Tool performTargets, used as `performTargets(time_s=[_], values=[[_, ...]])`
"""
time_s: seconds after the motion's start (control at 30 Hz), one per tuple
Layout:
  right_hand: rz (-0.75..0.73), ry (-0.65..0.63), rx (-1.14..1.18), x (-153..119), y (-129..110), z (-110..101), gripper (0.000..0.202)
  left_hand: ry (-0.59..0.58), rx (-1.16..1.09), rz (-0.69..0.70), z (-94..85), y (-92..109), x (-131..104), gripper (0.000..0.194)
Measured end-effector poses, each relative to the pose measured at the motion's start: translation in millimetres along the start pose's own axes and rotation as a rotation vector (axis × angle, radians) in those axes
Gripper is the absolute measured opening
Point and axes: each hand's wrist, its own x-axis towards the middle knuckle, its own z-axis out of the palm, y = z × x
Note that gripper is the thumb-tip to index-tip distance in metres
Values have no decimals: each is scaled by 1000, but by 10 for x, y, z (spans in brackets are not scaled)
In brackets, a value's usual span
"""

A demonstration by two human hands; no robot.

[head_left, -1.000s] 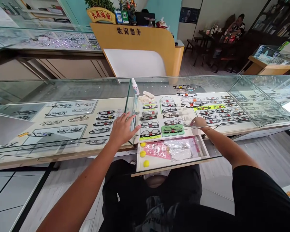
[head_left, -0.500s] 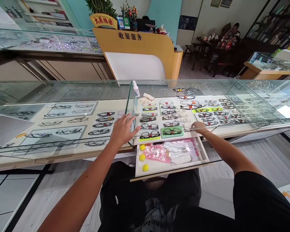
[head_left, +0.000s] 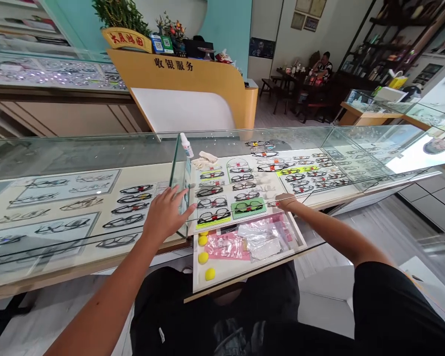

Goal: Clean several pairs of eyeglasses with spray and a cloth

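Note:
My left hand (head_left: 168, 210) has its fingers spread beside the upright glass pane (head_left: 178, 170) of the display case, fingertips at the pane. It holds nothing. My right hand (head_left: 286, 201) reaches in over the open drawer (head_left: 222, 283) at the front right of the eyeglass display. Its fingers are curled, and a small dark thing with a red spot shows at the fingertips, too small to name. Left of it lie glasses (head_left: 248, 206) on a green card and black glasses (head_left: 214, 215) on a yellow strip. Rows of other frames stand behind them.
The drawer holds plastic bags (head_left: 261, 240), a pink packet (head_left: 226, 246) and several yellow round pieces (head_left: 209, 274). A white spray bottle (head_left: 186, 145) and a cloth (head_left: 205, 160) are at the back. Beyond is a cashier counter (head_left: 237, 106); a person (head_left: 323, 69) sits at a far table.
The camera view has turned to the right, so the scene sits further left. My right hand stays at the front right of the display; my left hand remains spread by the pane.

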Motion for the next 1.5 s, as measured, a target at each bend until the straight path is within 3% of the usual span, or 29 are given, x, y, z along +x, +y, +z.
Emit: performTargets(time_s=[0.17,0.23,0.3,0.4,0.5,0.57,0.63,0.83,1.0,1.23,1.5], values=[[-247,-138,13,-516,-358,-129,27,34,-8,25,0,-29,6,76],[-313,-133,24,-650,-402,-314,26,35,-5,24,-7,-30,7,77],[-362,-43,17,-680,-351,-634,27,40,-14,16,-12,-26,10,77],[-316,198,-18,-517,-139,-1288,30,43,-51,5,-15,-20,17,77],[-151,367,-49,-181,116,-1916,27,25,-50,-24,-14,-20,18,80],[-53,437,-32,80,255,-2210,26,21,-44,-34,-9,-28,12,80],[-15,494,-33,351,350,-2376,32,22,-47,-29,0,-41,1,77],[-31,578,-59,1129,406,-2389,40,35,-45,-22,26,-70,-47,70],[-108,579,-75,1551,359,-2395,41,30,-37,-28,18,-47,-84,71],[-130,541,-82,1844,237,-2517,39,17,-16,-31,31,-52,-99,74],[-117,571,-114,1908,89,-2534,31,42,-19,-32,38,-42,-108,72]])
